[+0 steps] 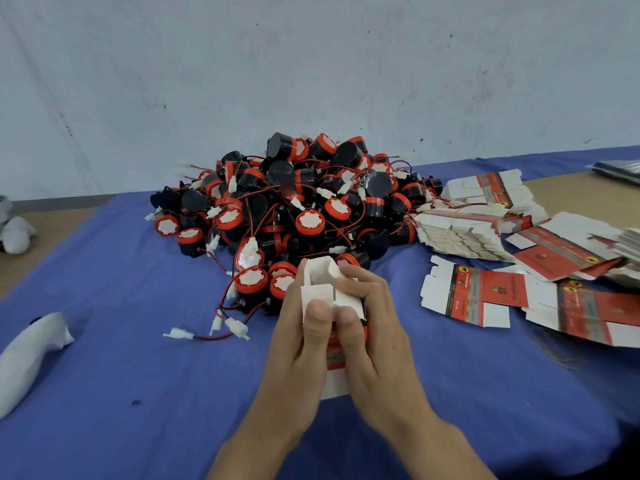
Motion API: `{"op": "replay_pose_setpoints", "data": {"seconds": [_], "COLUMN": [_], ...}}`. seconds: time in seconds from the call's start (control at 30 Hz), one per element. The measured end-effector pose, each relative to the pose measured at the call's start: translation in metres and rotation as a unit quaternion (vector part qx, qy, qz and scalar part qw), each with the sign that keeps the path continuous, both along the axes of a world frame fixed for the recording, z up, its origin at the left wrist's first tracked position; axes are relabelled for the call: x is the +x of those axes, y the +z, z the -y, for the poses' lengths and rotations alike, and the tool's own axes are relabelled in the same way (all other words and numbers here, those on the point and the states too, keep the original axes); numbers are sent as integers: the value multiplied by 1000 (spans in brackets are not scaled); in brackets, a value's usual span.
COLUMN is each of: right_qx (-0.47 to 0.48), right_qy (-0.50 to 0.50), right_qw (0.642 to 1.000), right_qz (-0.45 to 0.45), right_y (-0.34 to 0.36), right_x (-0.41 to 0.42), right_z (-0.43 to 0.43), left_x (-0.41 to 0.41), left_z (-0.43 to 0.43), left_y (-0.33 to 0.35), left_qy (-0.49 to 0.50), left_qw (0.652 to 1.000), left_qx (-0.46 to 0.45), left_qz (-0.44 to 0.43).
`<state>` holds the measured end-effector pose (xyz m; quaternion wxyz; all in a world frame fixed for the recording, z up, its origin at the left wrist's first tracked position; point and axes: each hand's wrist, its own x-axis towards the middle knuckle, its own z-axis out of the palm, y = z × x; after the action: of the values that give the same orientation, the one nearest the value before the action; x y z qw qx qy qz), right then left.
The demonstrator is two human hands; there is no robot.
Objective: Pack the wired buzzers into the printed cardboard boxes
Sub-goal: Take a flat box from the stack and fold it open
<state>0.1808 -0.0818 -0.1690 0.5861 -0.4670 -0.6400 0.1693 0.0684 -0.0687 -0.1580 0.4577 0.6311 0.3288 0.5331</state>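
Box (318,292) sat near centre, gripped by left hand (301,341) and right hand (374,327), thumbs pressing end flaps, likely to close one end. Buzzer pile (294,202) lay just beyond; flat boxes (485,299) right.

Close together, left hand (300,344) and right hand (375,329), fingers (360,283) curled, thumbs (317,315) side by side.

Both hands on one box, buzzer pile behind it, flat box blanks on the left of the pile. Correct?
No. Head view: the flat box blanks lie right of the buzzer pile, not left. Otherwise correct: left hand and right hand both hold the box, pile behind it.
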Motion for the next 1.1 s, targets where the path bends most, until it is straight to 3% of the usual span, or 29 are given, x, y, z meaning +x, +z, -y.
{"op": "replay_pose_setpoints", "data": {"seconds": [0.17, 0.4, 0.73, 1.0, 1.1], "right_qx": [16, 6, -18, 4, -2], "right_qy": [-2, 31, 21, 33, 34], "right_qw": [1000, 998, 999, 999, 999], "right_qz": [21, -47, 20, 26, 29], "right_y": [-1, 7, 5, 13, 13], "right_x": [-2, 3, 12, 15, 16], "right_z": [2, 2, 0, 1, 1], "left_x": [-3, -5, -8, -14, -15], "left_z": [-3, -5, -6, -16, -17], "left_y": [0, 13, 18, 17, 15], "left_qy": [12, -46, -58, -98, -80], "left_qw": [1000, 998, 998, 984, 990], "left_qx": [-2, -1, 19, -45, -25], "left_qz": [2, 30, 33, 139, 109]}}
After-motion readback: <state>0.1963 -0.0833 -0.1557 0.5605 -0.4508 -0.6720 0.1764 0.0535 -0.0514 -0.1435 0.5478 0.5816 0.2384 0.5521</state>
